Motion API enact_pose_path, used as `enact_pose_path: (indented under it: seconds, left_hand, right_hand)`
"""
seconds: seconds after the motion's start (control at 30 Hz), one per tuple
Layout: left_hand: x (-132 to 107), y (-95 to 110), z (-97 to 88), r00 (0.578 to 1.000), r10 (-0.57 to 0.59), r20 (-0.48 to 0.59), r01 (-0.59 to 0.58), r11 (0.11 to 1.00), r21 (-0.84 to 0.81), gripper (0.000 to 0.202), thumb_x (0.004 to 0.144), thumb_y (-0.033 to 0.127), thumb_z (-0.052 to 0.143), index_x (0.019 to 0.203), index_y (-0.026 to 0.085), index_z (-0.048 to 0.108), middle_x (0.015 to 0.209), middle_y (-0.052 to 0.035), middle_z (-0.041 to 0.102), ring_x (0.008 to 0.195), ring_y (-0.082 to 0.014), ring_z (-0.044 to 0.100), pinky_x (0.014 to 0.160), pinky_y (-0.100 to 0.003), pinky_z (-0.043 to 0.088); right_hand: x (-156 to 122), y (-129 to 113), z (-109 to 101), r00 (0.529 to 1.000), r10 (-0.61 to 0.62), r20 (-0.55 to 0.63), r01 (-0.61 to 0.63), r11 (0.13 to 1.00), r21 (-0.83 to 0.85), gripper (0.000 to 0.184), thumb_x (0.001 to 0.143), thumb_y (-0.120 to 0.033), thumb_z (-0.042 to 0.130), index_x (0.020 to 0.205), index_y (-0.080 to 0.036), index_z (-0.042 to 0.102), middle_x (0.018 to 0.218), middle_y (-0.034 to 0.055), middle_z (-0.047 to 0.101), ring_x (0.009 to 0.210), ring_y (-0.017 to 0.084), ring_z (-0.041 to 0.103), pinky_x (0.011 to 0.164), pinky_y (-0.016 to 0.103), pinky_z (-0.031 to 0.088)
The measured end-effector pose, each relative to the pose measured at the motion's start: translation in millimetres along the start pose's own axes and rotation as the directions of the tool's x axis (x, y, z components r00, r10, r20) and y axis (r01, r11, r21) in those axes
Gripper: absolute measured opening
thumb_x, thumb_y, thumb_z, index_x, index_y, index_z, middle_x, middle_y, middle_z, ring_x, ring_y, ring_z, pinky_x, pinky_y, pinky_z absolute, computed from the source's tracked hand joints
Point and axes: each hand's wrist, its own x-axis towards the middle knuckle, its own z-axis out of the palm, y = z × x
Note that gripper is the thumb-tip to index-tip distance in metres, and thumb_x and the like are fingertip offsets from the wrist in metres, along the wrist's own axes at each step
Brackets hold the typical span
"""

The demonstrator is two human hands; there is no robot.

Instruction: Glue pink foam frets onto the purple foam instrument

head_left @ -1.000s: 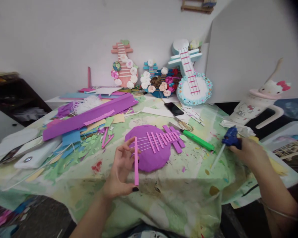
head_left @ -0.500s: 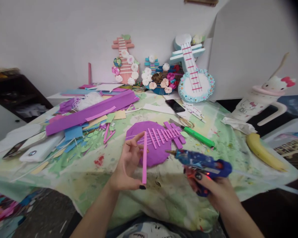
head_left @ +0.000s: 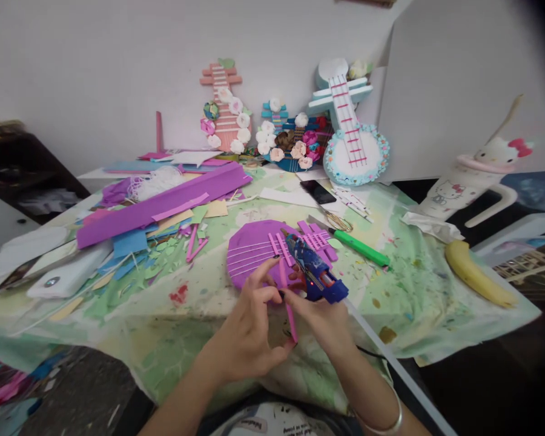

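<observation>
Between the fingertips and thumb of my left hand [head_left: 247, 330] is a thin pink strip [head_left: 290, 318], held lengthwise near the table's front edge. My right hand [head_left: 324, 321] is closed around a blue hot glue gun [head_left: 313, 266], its nozzle pointing up and away and a long glue stick [head_left: 399, 363] trailing from its back. The right fingertips are close to the strip; whether they touch it I cannot tell. Just beyond lies a purple paper guitar [head_left: 249, 251] with white strings and several pink cross strips, partly hidden by my hands and the glue gun.
A green utility knife [head_left: 361, 248] lies right of the guitar, near a whisk [head_left: 338, 222] and a phone [head_left: 318, 192]. Paper scraps [head_left: 163, 257] and a long purple piece [head_left: 163, 209] cover the left. A banana [head_left: 479, 278] and a tumbler [head_left: 463, 184] are at right; decorated guitars [head_left: 356, 151] lean behind.
My right hand has brought the glue gun leftward, close to my left hand, and its nozzle has swung from pointing left to pointing away. The pink strip has moved slightly right and tilted.
</observation>
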Motion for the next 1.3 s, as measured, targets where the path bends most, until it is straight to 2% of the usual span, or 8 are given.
enact_pose_path:
  seconds: [0.2, 0.33, 0.43, 0.53, 0.73, 0.93, 1.1, 1.3]
  left_hand:
    - [-0.7, -3.1, -0.7, 0.999, 0.042, 0.020, -0.043, 0.997, 0.068, 0.056, 0.069, 0.019, 0.068, 0.109, 0.025, 0.030, 0.145, -0.0174, 0.017, 0.128, -0.0365, 0.034, 0.099, -0.055, 0.035]
    - [1.3, -0.9, -0.2, 1.000, -0.027, -0.010, 0.026, 1.000, -0.007, 0.059, 0.065, 0.018, 0.071, 0.107, 0.024, 0.030, 0.144, -0.0179, 0.018, 0.129, -0.0354, 0.031, 0.098, -0.052, 0.036]
    - [1.7, -1.4, 2.2, 0.995, -0.099, -0.019, 0.093, 0.975, -0.204, 0.065, 0.059, 0.019, 0.077, 0.104, 0.025, 0.031, 0.144, -0.0162, 0.018, 0.125, -0.0325, 0.034, 0.096, -0.048, 0.037]
    - [3.1, -7.1, 2.0, 0.980, -0.178, -0.087, 0.110, 0.854, -0.509, 0.070, 0.050, 0.029, 0.083, 0.100, 0.026, 0.034, 0.144, -0.0124, 0.021, 0.115, -0.0273, 0.042, 0.091, -0.042, 0.040]
    - [12.9, -26.2, -11.5, 0.928, -0.346, -0.135, 0.055, 0.487, -0.871, 0.069, 0.045, 0.054, 0.083, 0.092, 0.027, 0.040, 0.136, -0.0032, 0.041, 0.098, -0.0217, 0.053, 0.079, -0.037, 0.048]
    - [14.6, -37.3, -16.6, 0.886, -0.451, -0.106, 0.078, 0.371, -0.925, 0.047, 0.062, 0.045, 0.078, 0.088, 0.025, 0.045, 0.135, -0.0056, 0.046, 0.096, -0.0200, 0.057, 0.076, -0.035, 0.051]
    - [10.0, -37.7, -12.2, 0.889, -0.450, -0.079, 0.050, 0.269, -0.962, 0.054, 0.052, 0.036, 0.085, 0.091, 0.024, 0.049, 0.128, -0.0069, 0.052, 0.098, -0.0195, 0.057, 0.078, -0.029, 0.051]
    - [10.6, -42.8, -8.5, 0.878, -0.476, -0.043, 0.069, 0.216, -0.974, 0.041, 0.061, 0.031, 0.081, 0.088, 0.026, 0.050, 0.128, -0.0031, 0.054, 0.097, -0.0176, 0.058, 0.075, -0.028, 0.050]
  right_hand:
    - [4.6, -0.8, -9.4, 0.969, -0.164, -0.187, 0.137, 0.979, -0.150, 0.016, 0.075, -0.030, 0.070, 0.086, -0.022, 0.061, 0.084, 0.0021, 0.065, 0.080, 0.018, 0.060, 0.077, 0.033, 0.048]
    - [2.2, -3.7, -12.1, 0.976, -0.214, -0.045, 0.203, 0.963, -0.179, 0.020, 0.070, -0.027, 0.074, 0.086, -0.023, 0.062, 0.084, 0.0013, 0.065, 0.078, 0.019, 0.059, 0.075, 0.033, 0.047]
    - [1.4, -3.5, -13.4, 0.974, -0.226, -0.030, 0.211, 0.945, -0.250, 0.022, 0.068, -0.027, 0.076, 0.085, -0.023, 0.062, 0.085, 0.0018, 0.064, 0.075, 0.019, 0.057, 0.073, 0.034, 0.047]
    - [-2.1, -8.4, -20.3, 0.986, -0.152, -0.068, 0.132, 0.962, -0.238, 0.018, 0.074, -0.031, 0.071, 0.087, -0.023, 0.063, 0.083, 0.0028, 0.065, 0.074, 0.019, 0.058, 0.072, 0.035, 0.048]
    - [-22.8, -22.2, -36.9, 0.962, 0.035, 0.271, 0.025, 0.976, -0.217, 0.010, 0.070, -0.031, 0.073, 0.070, -0.025, 0.065, 0.069, 0.0014, 0.064, 0.062, 0.019, 0.057, 0.057, 0.031, 0.048]
    - [-34.8, -25.1, -32.4, 0.928, 0.095, 0.359, -0.039, 0.986, -0.160, 0.010, 0.067, -0.031, 0.074, 0.074, -0.027, 0.069, 0.070, 0.0008, 0.065, 0.064, 0.020, 0.059, 0.057, 0.029, 0.050]
    - [-41.4, -28.0, -28.0, 0.949, 0.144, 0.281, -0.097, 0.980, -0.174, 0.015, 0.061, -0.034, 0.078, 0.063, -0.025, 0.066, 0.065, 0.0001, 0.064, 0.058, 0.017, 0.056, 0.051, 0.025, 0.047]
    - [-45.7, -28.2, -26.6, 0.963, 0.179, 0.201, -0.159, 0.981, -0.113, 0.017, 0.057, -0.037, 0.080, 0.065, -0.027, 0.070, 0.069, 0.0007, 0.068, 0.063, 0.020, 0.060, 0.052, 0.027, 0.048]
